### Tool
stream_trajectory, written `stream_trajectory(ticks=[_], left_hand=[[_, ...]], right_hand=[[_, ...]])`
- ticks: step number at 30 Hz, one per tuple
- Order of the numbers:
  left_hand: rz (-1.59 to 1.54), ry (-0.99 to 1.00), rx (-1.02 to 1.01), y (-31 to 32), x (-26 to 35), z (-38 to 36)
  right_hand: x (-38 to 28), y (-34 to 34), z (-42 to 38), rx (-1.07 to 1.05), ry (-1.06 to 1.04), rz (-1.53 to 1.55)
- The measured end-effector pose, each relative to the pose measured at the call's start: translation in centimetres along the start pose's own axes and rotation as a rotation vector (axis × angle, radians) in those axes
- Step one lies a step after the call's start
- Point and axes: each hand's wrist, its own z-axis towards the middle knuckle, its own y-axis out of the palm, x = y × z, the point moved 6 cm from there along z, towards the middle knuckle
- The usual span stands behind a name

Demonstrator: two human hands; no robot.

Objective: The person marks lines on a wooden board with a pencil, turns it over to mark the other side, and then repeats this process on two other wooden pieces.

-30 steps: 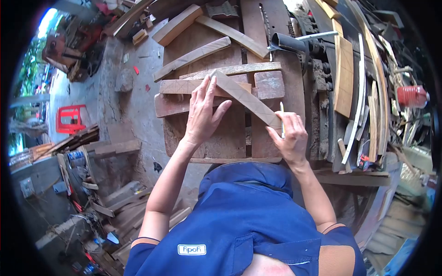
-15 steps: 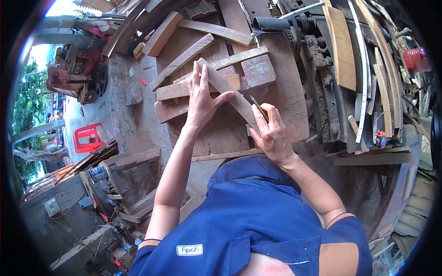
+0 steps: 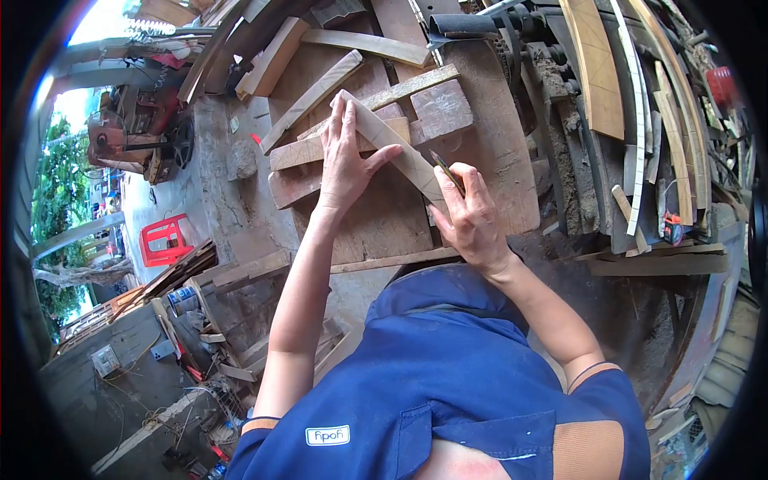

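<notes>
My left hand [image 3: 346,172] lies with straight fingers and a spread thumb against a pale wooden strip [image 3: 390,138]. Its fingertips touch the strip's far end, while the thumb reaches over the strip's edge. In my right hand [image 3: 472,220] a dark pencil [image 3: 448,174] is pinched, its tip pointing up and left beside the strip. The lower edge of that hand meets the strip's near end. Under the strip are crossing wooden pieces, among them a short batten [image 3: 308,154] and a reddish block [image 3: 442,110].
A worn wooden bench top [image 3: 368,232] carries the pieces. Further boards [image 3: 276,56] lie at its far left. Long curved boards [image 3: 596,72] lean at the right. A red stool [image 3: 166,240] stands on the floor at left, with scrap wood [image 3: 248,272] closer by.
The view has shifted slightly. My right hand and the pencil have moved a little lower along the strip; my left hand stays on its far end.
</notes>
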Motion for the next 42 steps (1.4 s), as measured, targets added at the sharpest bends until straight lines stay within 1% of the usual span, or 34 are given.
stream_trajectory(ticks=[12,24,29,39,42], left_hand=[[0.022,-0.004,0.006,0.1,0.1,0.1],[0.090,0.015,-0.055,0.1,0.2,0.4],[0.093,0.035,-0.025,0.1,0.3,0.2],[0.096,0.004,-0.023,0.3,0.4,0.2],[0.069,-0.003,-0.032,0.1,0.5,0.3]], right_hand=[[0.4,-0.2,0.0,-0.015,0.030,0.034],[-0.3,0.0,-0.4,-0.049,0.030,0.065],[-0.1,-0.1,-0.4,-0.048,0.012,0.058],[0.4,0.1,-0.5,-0.064,0.030,0.077],[0.7,-0.2,-0.4,-0.061,0.017,0.137]])
